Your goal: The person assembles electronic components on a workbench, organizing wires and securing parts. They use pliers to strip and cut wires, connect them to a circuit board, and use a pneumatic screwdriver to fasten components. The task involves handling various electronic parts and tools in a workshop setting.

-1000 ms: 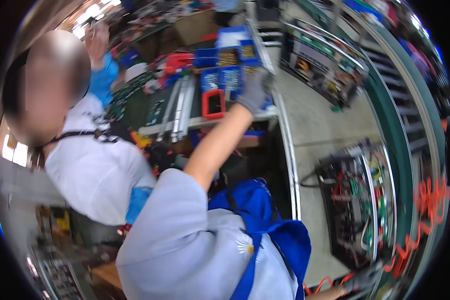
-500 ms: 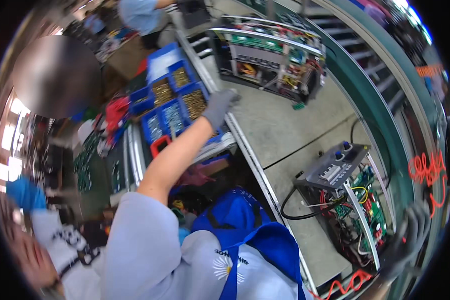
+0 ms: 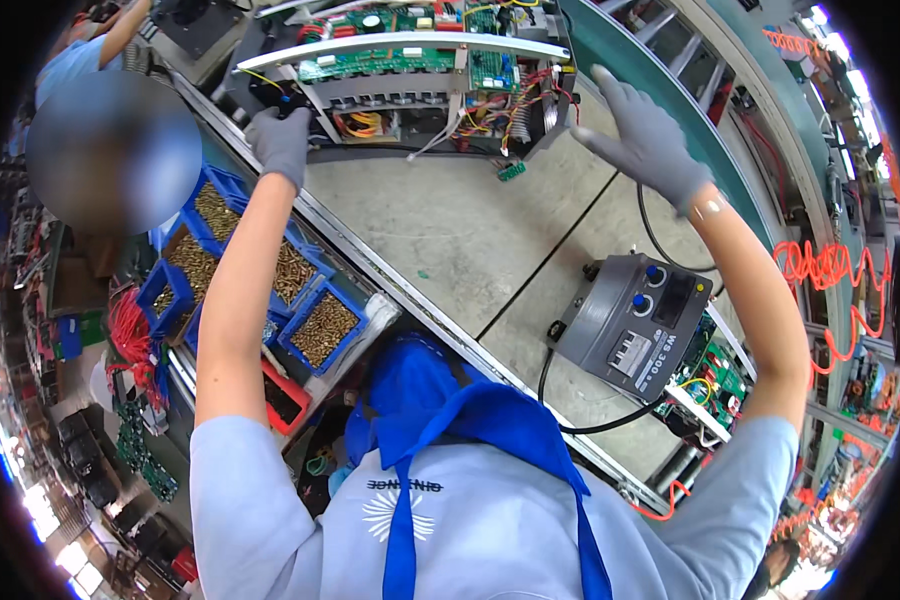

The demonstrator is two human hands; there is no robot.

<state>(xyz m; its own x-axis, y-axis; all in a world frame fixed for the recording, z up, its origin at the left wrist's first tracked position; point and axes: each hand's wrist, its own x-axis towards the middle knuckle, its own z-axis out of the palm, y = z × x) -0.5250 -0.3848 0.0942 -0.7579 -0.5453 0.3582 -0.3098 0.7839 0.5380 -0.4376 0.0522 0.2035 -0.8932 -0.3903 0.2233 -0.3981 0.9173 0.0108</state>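
At the left, a bundle of red wires [image 3: 133, 325] lies near green circuit boards [image 3: 142, 455]. Next come blue bins [image 3: 346, 349] filled with brass-coloured screws [image 3: 320, 328], with a red tray [image 3: 290, 376] just beside the nearest one. Beyond the bins, the grey-gloved left hand [image 3: 282, 143] is at the dark left end of an open chassis [image 3: 385, 95], its fingers bent; whether they clamp that end, I cannot tell. The chassis lies on the grey surface [image 3: 420, 250], between the two hands, its boards and wiring exposed, and a small green connector [image 3: 512, 172] hangs at its near edge. Just off its right end, the gloved right hand [image 3: 642, 138] holds nothing, thumb and fingers spread well apart. Below that hand, a second unit [image 3: 625, 330] with a grey knobbed panel stands on the same surface. Farthest right hangs a coiled orange hose [image 3: 805, 264].
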